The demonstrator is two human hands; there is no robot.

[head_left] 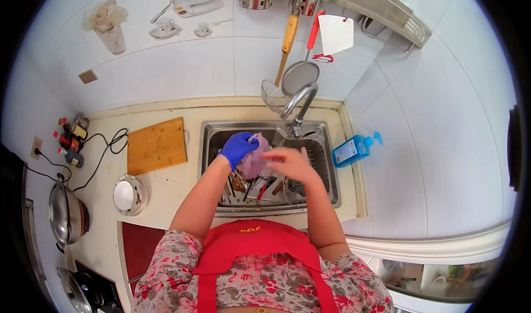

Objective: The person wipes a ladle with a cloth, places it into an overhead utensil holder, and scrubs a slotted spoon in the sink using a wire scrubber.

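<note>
Okay so, biggest first: the table (99,205) carries pretty much everything, and the sink (204,158) is let into it right in front of the body, so both hands can be worked over it without much reaching, I'd guess. The board (157,146) is laid flat to the left of the sink, probably so it's out of the wet. On the sink's right side a wire rack (318,155) is set, likely so stuff can be drained. The tap (297,126) is mounted at the back, over the basin. The bowls (128,196) are stacked off to the left, which saves space tbh, and the blue bottle (349,151) is parked by the right rim, handy for that side. The pink wad (251,161) (cloth or thin plastic, can't tell) is over the sink between the hands: it's gripped up top by the gloved left hand (239,149), seemingly so it hangs down. The bare right hand (292,165) is brought to its edge, fingers bent; whether anything's pinched can't be told. Below, utensils (263,191) are scattered loosely.
</note>
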